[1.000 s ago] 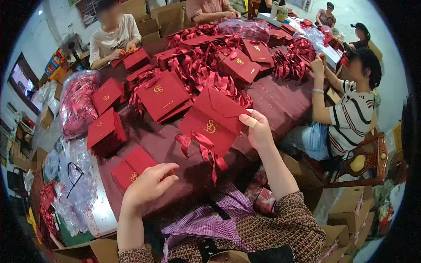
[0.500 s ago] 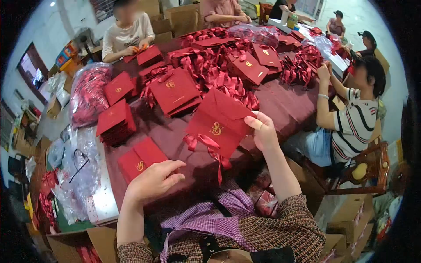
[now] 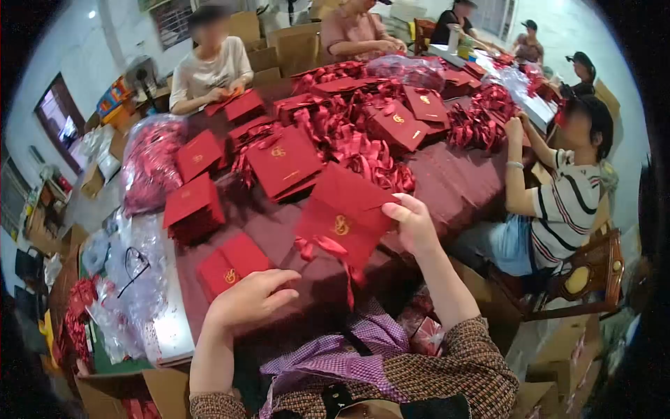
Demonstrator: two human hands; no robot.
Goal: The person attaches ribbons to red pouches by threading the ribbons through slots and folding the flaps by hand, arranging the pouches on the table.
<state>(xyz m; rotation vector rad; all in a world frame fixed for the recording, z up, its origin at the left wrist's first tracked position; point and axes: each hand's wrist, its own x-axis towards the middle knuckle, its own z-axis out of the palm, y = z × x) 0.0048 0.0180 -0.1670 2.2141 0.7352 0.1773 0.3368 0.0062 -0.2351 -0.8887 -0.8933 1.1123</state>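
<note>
A red envelope (image 3: 342, 213) with a gold emblem and a red ribbon hangs tilted over the table, its right corner pinched in my right hand (image 3: 413, 222). My left hand (image 3: 255, 300) is beside another red envelope (image 3: 234, 262) lying on the cloth; its fingers are apart and nothing shows between them. Whether that hand touches the envelope is unclear. To the left stands a stack of red envelopes (image 3: 194, 209). Larger red envelopes (image 3: 285, 160) lie farther back, beside a heap of red ribbons (image 3: 349, 136).
A dark red cloth (image 3: 447, 178) covers the table. A clear bag of red material (image 3: 152, 164) and crumpled plastic (image 3: 143, 258) lie left. A person in a striped top (image 3: 569, 202) sits right; another in white (image 3: 213, 73) works across. Cardboard boxes (image 3: 555, 349) stand lower right.
The camera view has shifted, so the table contents sit a little lower and farther right. My right hand keeps its hold on the envelope. My left hand stays open beside the other one.
</note>
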